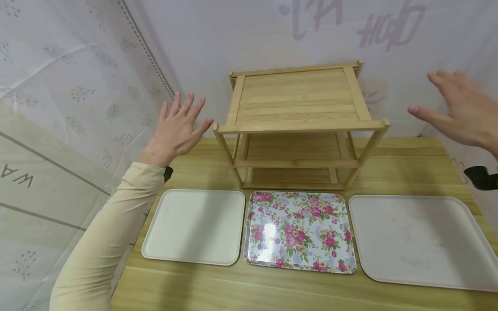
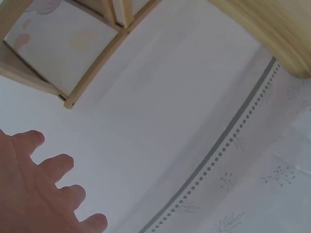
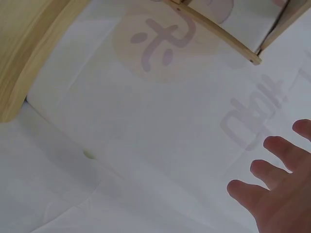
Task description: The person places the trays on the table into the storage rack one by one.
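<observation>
A three-tier bamboo shelf stands at the back of the wooden table. To its left my left hand is raised with fingers spread, the thumb near the shelf's front left corner; whether they touch is unclear. My right hand hovers off to the right, well apart from the shelf, fingers extended and slightly blurred. Both hands hold nothing. In the left wrist view the left hand shows its fingers below the shelf frame. The right wrist view has the right hand against white cloth.
Three trays lie in a row before the shelf: a cream tray, a floral tray and a larger off-white tray. The wooden table runs beneath them. Printed cloth hangs at the back and left.
</observation>
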Motion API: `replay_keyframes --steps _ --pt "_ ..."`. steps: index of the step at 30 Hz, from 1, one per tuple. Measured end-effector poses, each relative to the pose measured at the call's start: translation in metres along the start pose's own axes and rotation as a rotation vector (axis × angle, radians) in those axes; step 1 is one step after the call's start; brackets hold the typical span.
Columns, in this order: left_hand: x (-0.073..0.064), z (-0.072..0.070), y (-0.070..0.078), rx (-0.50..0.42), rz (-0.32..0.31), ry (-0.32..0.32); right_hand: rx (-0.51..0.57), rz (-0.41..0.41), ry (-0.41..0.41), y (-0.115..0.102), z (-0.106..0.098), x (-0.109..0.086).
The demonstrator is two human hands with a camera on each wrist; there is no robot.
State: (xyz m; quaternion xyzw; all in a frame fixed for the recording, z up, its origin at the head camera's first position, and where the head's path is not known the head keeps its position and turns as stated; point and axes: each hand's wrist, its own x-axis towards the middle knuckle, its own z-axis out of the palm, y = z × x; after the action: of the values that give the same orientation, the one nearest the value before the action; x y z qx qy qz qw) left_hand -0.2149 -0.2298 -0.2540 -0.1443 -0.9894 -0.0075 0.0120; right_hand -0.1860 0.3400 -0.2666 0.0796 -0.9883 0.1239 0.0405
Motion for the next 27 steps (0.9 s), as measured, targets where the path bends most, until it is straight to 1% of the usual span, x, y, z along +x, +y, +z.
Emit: replay_keyframes --steps 3,5,7,9,12,14,15,17,19,21,22,23,25,27 --pt "-0.003 -0.001 -0.002 -0.041 -0.014 0.028 0.010 0.002 0.015 -0.003 -0.003 -0.004" --pt "-0.006 -0.001 -0.005 -0.103 -0.029 0.071 0.019 -0.003 0.048 -0.005 -0.004 -0.009" --pt "-0.010 0.002 -0.007 -0.178 -0.040 0.131 0.045 -0.003 0.111 -0.007 -0.002 -0.017" --pt "-0.013 0.009 -0.008 -0.262 -0.040 0.199 0.098 -0.006 0.200 -0.006 0.003 -0.028" --pt "-0.017 0.023 -0.010 -0.401 -0.031 0.287 0.175 0.037 0.313 -0.002 0.015 -0.047" --pt "-0.019 0.035 -0.010 -0.484 -0.031 0.321 0.213 0.098 0.339 0.004 0.026 -0.061" --pt "-0.020 0.040 -0.010 -0.539 -0.039 0.324 0.220 0.133 0.340 0.008 0.032 -0.068" --pt "-0.022 0.051 -0.009 -0.635 -0.049 0.311 0.229 0.207 0.338 0.017 0.048 -0.082" --pt "-0.025 0.063 -0.007 -0.731 -0.055 0.272 0.233 0.267 0.333 0.030 0.065 -0.096" --pt "-0.027 0.073 -0.005 -0.821 -0.053 0.221 0.238 0.307 0.328 0.042 0.084 -0.111" --pt "-0.028 0.079 -0.004 -0.859 -0.043 0.196 0.244 0.329 0.327 0.047 0.092 -0.118" --pt "-0.029 0.085 -0.002 -0.897 -0.030 0.175 0.272 0.348 0.331 0.052 0.100 -0.126" --pt "-0.029 0.095 0.002 -0.950 -0.011 0.130 0.310 0.390 0.324 0.063 0.116 -0.143" --pt "-0.029 0.104 0.008 -0.994 0.013 0.101 0.354 0.453 0.335 0.076 0.133 -0.160"
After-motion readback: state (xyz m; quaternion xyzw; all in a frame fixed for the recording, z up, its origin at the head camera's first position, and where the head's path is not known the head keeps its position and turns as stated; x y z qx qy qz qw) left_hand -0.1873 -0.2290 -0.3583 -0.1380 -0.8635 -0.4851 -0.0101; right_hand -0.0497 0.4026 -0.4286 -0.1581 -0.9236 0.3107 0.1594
